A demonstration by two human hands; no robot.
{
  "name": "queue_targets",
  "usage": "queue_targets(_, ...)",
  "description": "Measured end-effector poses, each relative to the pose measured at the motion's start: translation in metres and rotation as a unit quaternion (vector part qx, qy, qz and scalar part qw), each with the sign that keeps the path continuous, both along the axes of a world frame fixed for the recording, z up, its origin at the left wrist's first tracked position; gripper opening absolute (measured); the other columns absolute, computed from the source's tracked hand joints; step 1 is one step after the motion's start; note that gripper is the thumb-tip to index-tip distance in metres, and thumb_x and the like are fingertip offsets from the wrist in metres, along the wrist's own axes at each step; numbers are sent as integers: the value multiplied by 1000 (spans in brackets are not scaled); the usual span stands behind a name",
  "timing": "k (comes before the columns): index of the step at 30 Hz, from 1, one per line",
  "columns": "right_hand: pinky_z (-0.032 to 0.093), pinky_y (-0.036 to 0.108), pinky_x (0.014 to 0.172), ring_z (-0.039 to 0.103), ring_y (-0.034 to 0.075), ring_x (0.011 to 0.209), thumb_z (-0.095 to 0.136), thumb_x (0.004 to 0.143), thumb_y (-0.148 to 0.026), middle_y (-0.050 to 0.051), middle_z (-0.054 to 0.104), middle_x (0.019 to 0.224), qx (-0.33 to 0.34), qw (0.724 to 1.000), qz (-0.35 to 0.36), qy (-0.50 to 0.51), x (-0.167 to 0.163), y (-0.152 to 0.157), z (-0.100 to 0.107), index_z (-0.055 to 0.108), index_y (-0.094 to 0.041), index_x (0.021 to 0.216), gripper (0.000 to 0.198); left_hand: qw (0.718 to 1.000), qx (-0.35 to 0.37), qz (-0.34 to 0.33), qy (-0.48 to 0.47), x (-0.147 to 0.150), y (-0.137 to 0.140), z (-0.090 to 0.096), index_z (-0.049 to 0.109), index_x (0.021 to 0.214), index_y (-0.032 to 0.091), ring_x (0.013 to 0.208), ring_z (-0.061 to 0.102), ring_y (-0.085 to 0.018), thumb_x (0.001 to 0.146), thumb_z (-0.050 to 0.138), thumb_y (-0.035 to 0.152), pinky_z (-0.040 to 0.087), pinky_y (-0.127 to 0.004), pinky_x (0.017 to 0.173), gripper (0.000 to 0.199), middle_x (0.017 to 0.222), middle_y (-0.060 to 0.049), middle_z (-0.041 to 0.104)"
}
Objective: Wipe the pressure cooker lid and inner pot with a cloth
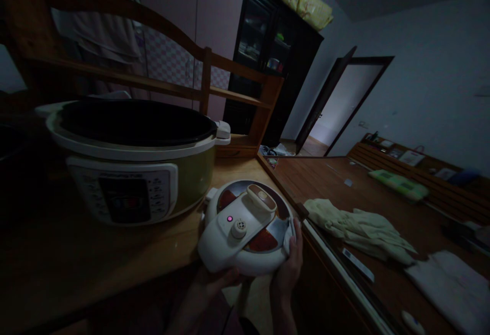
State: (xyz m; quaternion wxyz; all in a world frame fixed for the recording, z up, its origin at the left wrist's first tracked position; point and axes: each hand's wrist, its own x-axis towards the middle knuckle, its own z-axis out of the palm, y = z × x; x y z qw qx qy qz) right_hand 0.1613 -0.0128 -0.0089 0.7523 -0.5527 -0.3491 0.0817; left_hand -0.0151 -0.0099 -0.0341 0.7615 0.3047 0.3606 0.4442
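A white pressure cooker lid [229,243] with a raised handle, a round valve knob and a brown-and-silver top lies tilted at the table's front edge. My left hand [218,284] grips its near rim from below, fingers partly hidden under it. On the lid's right rim, my right hand [293,253] presses a crumpled white cloth [289,235], with the fingers closed round it. To the left stands the green and white electric pressure cooker [195,171], uncovered, with a dark inside and a control panel on its front.
The wooden table [153,253] carries the cooker; a wooden rack [206,79] rises behind it. Right of the table, a low brown platform [298,176] holds a pale green garment [352,222], a white remote [359,264] and a white cloth [455,284]. An open door [325,105] is far back.
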Motion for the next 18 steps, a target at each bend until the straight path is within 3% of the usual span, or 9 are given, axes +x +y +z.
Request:
queue_targets(4,18,47,115,31,26,139,45,95,-42,8,42,147,-34,997,72,-15,37,12,1,50,-18,140,51,1000,1,26,9,1,-1,6,72,95,11,83,71,-35,54,87,40,57,-47,79,52,89,-14,75)
queue_targets(9,22,42,115,36,25,137,50,91,-42,6,44,146,-60,986,153,15,58,23,8,52,-22,138,51,1000,15,-22,4,-5,-3,11,71,102,12,93,70,-34,62,83,37,55,-46,87,48,99,-14,75)
queue_targets(14,20,41,116,35,24,138,48,93,-41,5,45,146,-43,989,136,34,51,22,9,52,-21,138,50,1000,-6,15,10,-4,-2,10,71,97,13,89,70,-34,58,86,36,56,-47,85,47,93,-11,76)
queue_targets(18,17,43,117,28,24,141,44,95,-39,4,39,150,-35,994,99,37,28,7,10,46,-21,142,51,1000,8,-18,8,-1,0,4,72,94,11,87,71,-34,59,85,38,56,-48,84,46,94,-15,75)
